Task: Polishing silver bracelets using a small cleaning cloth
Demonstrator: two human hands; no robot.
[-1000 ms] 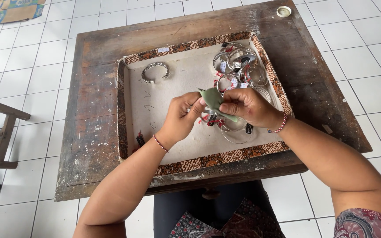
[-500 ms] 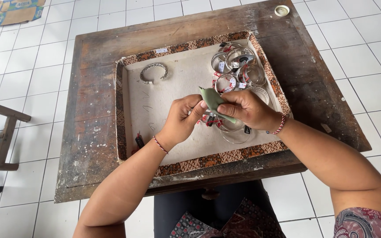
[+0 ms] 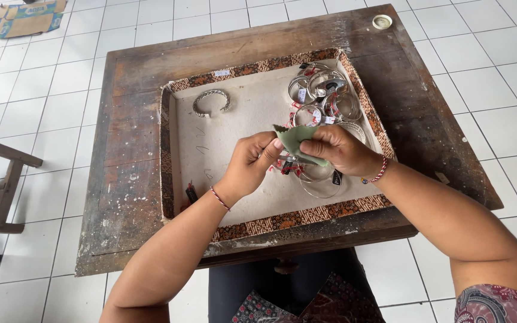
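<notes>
Your left hand (image 3: 251, 162) and right hand (image 3: 337, 149) both pinched the green cloth (image 3: 295, 139), fingers clamped; bracelets (image 3: 323, 96) lay just beyond.

Pale green cloth (image 3: 297, 140), silver bangles (image 3: 324, 96) with red tags, a brown batik-patterned border on the grey-beige tray (image 3: 282, 220), a weathered brown table (image 3: 121, 179), white floor tiles (image 3: 498, 90).

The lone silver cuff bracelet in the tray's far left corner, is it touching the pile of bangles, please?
No, the cuff bracelet lies alone on bare tray lining, well apart from the bangle pile on the right.
</notes>
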